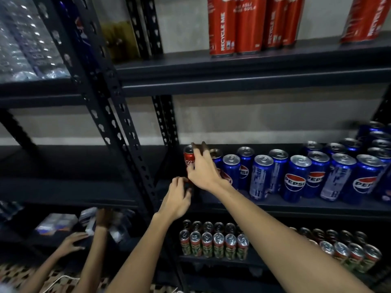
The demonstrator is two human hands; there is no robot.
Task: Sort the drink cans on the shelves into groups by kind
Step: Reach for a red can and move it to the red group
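On the middle shelf [275, 205], a red cola can [189, 156] stands at the left end of a row of blue Pepsi cans [295, 178]. My right hand [204, 169] grips this red can, with fingers over its top and the thumb on its front. Part of a second red can [227, 177] shows under my right wrist. My left hand [176, 198] is just below, at the shelf's front edge. Its fingers curl toward something dark that I cannot make out.
Tall red cola cans [237, 26] stand on the top shelf. Several small green-and-red cans [213, 243] fill the lower shelf, with more cans [349, 254] to the right. A perforated black upright [118, 132] stands left of my hands. Another person's hands [73, 242] handle packs at lower left.
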